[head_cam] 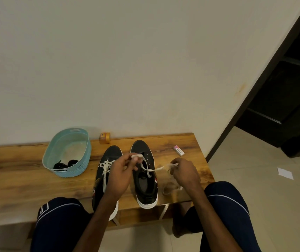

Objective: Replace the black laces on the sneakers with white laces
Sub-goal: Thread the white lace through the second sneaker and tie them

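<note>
Knees [60, 215] in dark blue shorts, nearest, flanking both forearms.

Left hand [121, 171]: fingers curled, pinching one end of white lace [156, 169] above the toe-end eyelets of unlaced sneaker [146, 190].

Right hand [185, 171]: fingers curled, pinching the same lace further along, off to that sneaker's side. Slack remainder heaped loosely on wooden table [18, 179] beneath this hand.

Lace stretched between the two hands, crossing above the sneaker's open throat. Whether through any eyelet yet: impossible to tell.

Laced sneaker [109, 157]: just beside the other, toe toward the wall, white lacing across its eyelets, partly hidden by the left hand.

Blue basket [49, 160]: on the table, apart from the sneakers; black laces [64, 164] lying inside.

Small orange box [105, 138]: at the table's far edge, against the wall. Small white packet [178, 150]: near the table's far corner.

Step in hand, by judgement: white lacing of the second sneaker, barely begun, with one sneaker done and the black laces put aside.

Next move, by judgement: lace tip into a toe-end eyelet. Calls for a pinch close to the tip, a flat untwisted run, and both ends drawn to even length before crossing.
</note>
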`<action>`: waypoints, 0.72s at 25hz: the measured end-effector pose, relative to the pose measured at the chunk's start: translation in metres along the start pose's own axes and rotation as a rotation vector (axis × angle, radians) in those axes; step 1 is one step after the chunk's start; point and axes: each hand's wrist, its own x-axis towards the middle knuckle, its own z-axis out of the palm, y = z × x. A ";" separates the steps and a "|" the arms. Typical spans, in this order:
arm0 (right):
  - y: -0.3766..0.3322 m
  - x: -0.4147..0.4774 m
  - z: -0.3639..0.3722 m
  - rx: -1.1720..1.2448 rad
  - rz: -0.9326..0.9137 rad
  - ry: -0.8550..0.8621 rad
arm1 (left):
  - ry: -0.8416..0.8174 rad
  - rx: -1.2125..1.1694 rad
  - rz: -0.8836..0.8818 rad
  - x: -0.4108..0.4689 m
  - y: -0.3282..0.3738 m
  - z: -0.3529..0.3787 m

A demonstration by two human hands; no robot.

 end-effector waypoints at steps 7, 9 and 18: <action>-0.028 -0.022 -0.007 0.388 -0.308 -0.061 | -0.024 0.035 0.135 0.002 0.004 -0.003; -0.042 -0.032 0.002 0.567 -0.408 -0.243 | -0.090 0.094 0.144 0.001 0.004 0.002; -0.044 -0.030 0.010 0.778 -0.314 -0.428 | -0.109 0.074 0.039 0.002 -0.003 0.002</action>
